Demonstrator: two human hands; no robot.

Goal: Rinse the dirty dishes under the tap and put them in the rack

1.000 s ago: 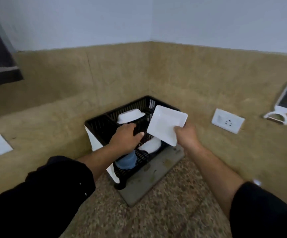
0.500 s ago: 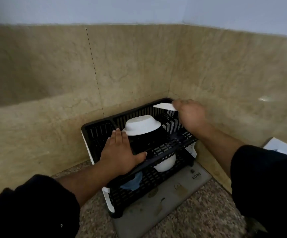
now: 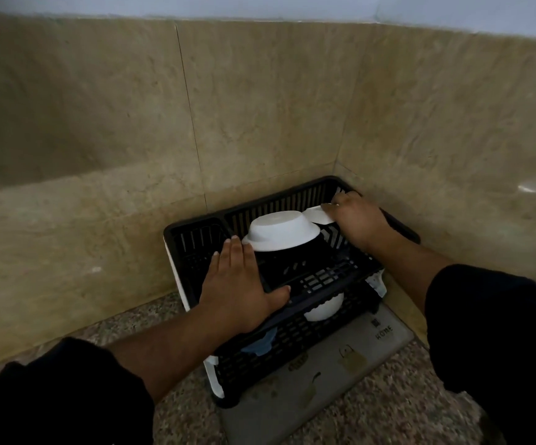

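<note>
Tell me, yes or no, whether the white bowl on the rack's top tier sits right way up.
No: the white bowl lies upside down on the top tier of the rack, its rim facing down.

the rack (image 3: 295,284) sits on a mat (image 3: 334,377) in the worktop (image 3: 372,419) corner; an upturned bowl (image 3: 281,231) in its upper tier, a plate (image 3: 318,215) right of it, another bowl (image 3: 324,308) below.

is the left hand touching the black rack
Touching. The head view shows the left hand lying flat on the black rack's top tier, thumb against its front rim.
</note>
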